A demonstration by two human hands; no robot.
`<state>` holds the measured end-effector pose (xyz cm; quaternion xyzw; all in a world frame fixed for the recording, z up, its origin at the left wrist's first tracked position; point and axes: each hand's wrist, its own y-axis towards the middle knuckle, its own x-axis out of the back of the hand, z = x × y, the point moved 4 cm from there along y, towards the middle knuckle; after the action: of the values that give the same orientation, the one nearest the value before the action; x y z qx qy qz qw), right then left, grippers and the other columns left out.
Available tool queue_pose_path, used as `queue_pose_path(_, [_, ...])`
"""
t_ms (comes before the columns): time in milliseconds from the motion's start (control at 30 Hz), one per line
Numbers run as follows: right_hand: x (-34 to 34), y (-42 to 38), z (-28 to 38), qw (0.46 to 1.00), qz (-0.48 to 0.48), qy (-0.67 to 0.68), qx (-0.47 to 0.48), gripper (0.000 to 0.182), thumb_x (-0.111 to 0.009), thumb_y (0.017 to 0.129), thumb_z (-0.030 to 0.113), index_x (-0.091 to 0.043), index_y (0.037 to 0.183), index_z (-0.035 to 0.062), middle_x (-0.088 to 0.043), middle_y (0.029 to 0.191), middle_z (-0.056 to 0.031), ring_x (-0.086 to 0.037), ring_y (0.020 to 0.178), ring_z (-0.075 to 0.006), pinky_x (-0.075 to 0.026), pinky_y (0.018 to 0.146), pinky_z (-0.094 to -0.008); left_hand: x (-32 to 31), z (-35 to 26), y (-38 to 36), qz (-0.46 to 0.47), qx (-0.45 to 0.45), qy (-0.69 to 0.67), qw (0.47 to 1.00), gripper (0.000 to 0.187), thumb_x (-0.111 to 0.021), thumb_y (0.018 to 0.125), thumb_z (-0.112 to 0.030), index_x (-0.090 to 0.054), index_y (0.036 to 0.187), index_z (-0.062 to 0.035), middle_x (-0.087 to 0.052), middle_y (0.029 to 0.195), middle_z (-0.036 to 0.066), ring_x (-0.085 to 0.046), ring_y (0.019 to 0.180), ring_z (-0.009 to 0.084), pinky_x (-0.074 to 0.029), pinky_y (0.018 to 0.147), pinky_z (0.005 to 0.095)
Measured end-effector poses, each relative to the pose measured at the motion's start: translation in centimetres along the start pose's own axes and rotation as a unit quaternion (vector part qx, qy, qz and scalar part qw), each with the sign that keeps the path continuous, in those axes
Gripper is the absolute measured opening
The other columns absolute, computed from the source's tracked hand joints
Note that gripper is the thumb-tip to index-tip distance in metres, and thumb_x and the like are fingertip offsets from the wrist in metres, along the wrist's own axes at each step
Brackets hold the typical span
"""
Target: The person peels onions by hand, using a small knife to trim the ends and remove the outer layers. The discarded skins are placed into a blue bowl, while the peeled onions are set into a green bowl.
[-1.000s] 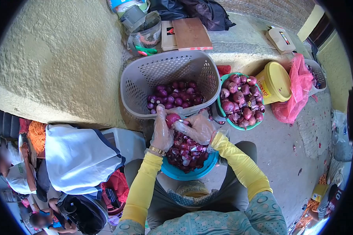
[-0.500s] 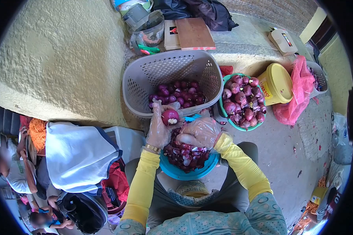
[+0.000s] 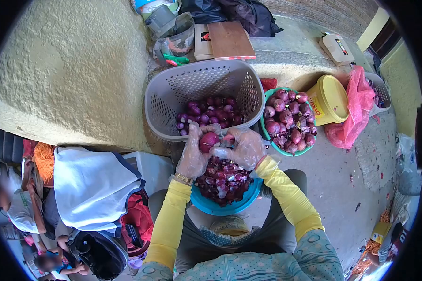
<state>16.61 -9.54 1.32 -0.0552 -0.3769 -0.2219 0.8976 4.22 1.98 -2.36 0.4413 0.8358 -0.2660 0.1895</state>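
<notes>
Onion point(image 3: 208, 142), mid-frame, is grasped by the left hand point(image 3: 191, 158), probably to steady it beside the curled right hand point(image 3: 249, 149), whose grip I cannot tell; below, the blue basin point(image 3: 227, 209) seems placed to catch skins point(image 3: 224, 182).

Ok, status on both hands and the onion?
Left hand holding red onion. Right hand close beside it, grip unclear. Blue basin of peelings below; nothing visibly in the way.

At the center of the frame, the left hand point(image 3: 192, 154) in clear plastic holds a red onion point(image 3: 209, 142), the right hand point(image 3: 245, 148) touching it, above a blue basin point(image 3: 226, 208) of onion skins. Above sits a gray perforated basket point(image 3: 203, 84) of peeled onions; right of it, a green-rimmed basin point(image 3: 287, 152) holds unpeeled ones.
</notes>
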Motion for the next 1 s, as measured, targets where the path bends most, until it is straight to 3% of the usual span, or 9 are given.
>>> queue_pose_path(167, [0.0, 0.1, -0.4, 0.996, 0.001, 0.084, -0.027, 0.065, -0.081, 0.076, 0.061, -0.069, 0.095, 0.0007, -0.064, 0.069, -0.0139, -0.064, 0.062, -0.0269, -0.052, 0.063, -0.0405, -0.7, -0.4, 0.0, -0.018, -0.031, 0.027, 0.999, 0.064, -0.038, 0.106, -0.062, -0.057, 0.122, -0.0024, -0.059, 0.121, 0.011, -0.063, 0.107, 0.0199, -0.053, 0.097, 0.0349])
queue_pose_path(233, [-0.4, 0.1, -0.7, 0.991, -0.012, 0.132, -0.013, 0.056, -0.078, 0.084, 0.055, -0.068, 0.096, 0.0008, -0.063, 0.070, -0.0133, -0.061, 0.062, -0.0201, -0.050, 0.063, -0.0365, 0.0, 0.0, 0.6, -0.042, -0.034, -0.071, 0.996, 0.055, -0.044, 0.108, -0.051, -0.056, 0.132, -0.0028, -0.062, 0.123, 0.008, -0.063, 0.107, 0.0201, -0.054, 0.092, 0.0316])
queue_pose_path(367, [-0.3, 0.1, -0.4, 0.976, -0.025, 0.214, -0.027, 0.045, -0.073, 0.093, 0.044, -0.069, 0.106, 0.0015, -0.065, 0.072, -0.0108, -0.058, 0.066, -0.0147, -0.050, 0.067, -0.0336, 0.7, -0.1, 0.5, -0.032, -0.031, -0.108, 0.993, 0.045, -0.049, 0.108, -0.041, -0.056, 0.132, -0.0030, -0.061, 0.130, 0.009, -0.062, 0.113, 0.0214, -0.053, 0.096, 0.0315])
queue_pose_path(433, [0.7, -0.1, 1.7, 0.950, 0.018, 0.312, 0.005, 0.040, -0.069, 0.097, 0.035, -0.068, 0.120, 0.0028, -0.069, 0.079, -0.0096, -0.059, 0.074, -0.0120, -0.051, 0.076, -0.0322, 0.1, -0.9, 0.0, 0.039, -0.148, 0.015, 0.988, 0.038, -0.051, 0.107, -0.032, -0.057, 0.130, -0.0022, -0.060, 0.135, 0.011, -0.061, 0.118, 0.0223, -0.051, 0.101, 0.0338])
queue_pose_path(467, [0.9, -0.2, 2.2, 0.948, 0.056, 0.313, -0.019, 0.046, -0.072, 0.095, 0.033, -0.064, 0.130, 0.0035, -0.071, 0.086, -0.0072, -0.060, 0.081, -0.0108, -0.051, 0.083, -0.0312, -0.2, -0.8, 0.1, 0.040, -0.148, 0.015, 0.988, 0.038, -0.051, 0.107, -0.032, -0.057, 0.130, -0.0022, -0.060, 0.135, 0.011, -0.061, 0.118, 0.0223, -0.051, 0.101, 0.0338])
queue_pose_path(633, [-0.7, -0.1, 0.0, 0.959, 0.070, 0.273, 0.044, 0.040, -0.076, 0.093, 0.027, -0.069, 0.121, -0.0001, -0.071, 0.093, -0.0039, -0.061, 0.086, -0.0099, -0.051, 0.085, -0.0304, 0.9, 0.1, 1.0, -0.036, -0.072, -0.002, 0.997, 0.037, -0.048, 0.107, -0.036, -0.063, 0.118, -0.0037, -0.064, 0.115, 0.007, -0.062, 0.108, 0.0168, -0.052, 0.097, 0.0328])
queue_pose_path(767, [-1.4, -0.1, -0.2, 0.891, 0.095, 0.444, -0.013, 0.039, -0.079, 0.090, 0.026, -0.071, 0.117, -0.0002, -0.071, 0.098, -0.0029, -0.062, 0.089, -0.0090, -0.052, 0.085, -0.0286, 1.5, 0.1, 1.0, -0.063, -0.067, 0.015, 0.996, 0.039, -0.049, 0.107, -0.039, -0.063, 0.116, -0.0037, -0.064, 0.113, 0.007, -0.062, 0.106, 0.0157, -0.053, 0.093, 0.0324])
queue_pose_path(833, [-0.8, -0.3, 0.5, 0.948, 0.051, 0.314, 0.008, 0.043, -0.080, 0.089, 0.026, -0.070, 0.122, 0.0000, -0.072, 0.099, -0.0038, -0.063, 0.088, -0.0085, -0.053, 0.085, -0.0286, 1.5, 0.4, 0.9, -0.045, -0.039, -0.036, 0.998, 0.045, -0.047, 0.109, -0.041, -0.059, 0.125, -0.0011, -0.061, 0.123, 0.010, -0.061, 0.111, 0.0199, -0.057, 0.095, 0.0397])
queue_pose_path(1000, [-1.2, -0.1, -0.3, 0.955, 0.081, 0.283, 0.044, 0.053, -0.082, 0.087, 0.029, -0.066, 0.130, 0.0005, -0.074, 0.108, -0.0089, -0.067, 0.089, -0.0107, -0.055, 0.085, -0.0309, 1.2, 0.5, 0.6, -0.044, -0.012, -0.054, 0.997, 0.047, -0.047, 0.108, -0.047, -0.059, 0.123, -0.0036, -0.061, 0.118, 0.008, -0.061, 0.108, 0.0162, -0.053, 0.098, 0.0358])
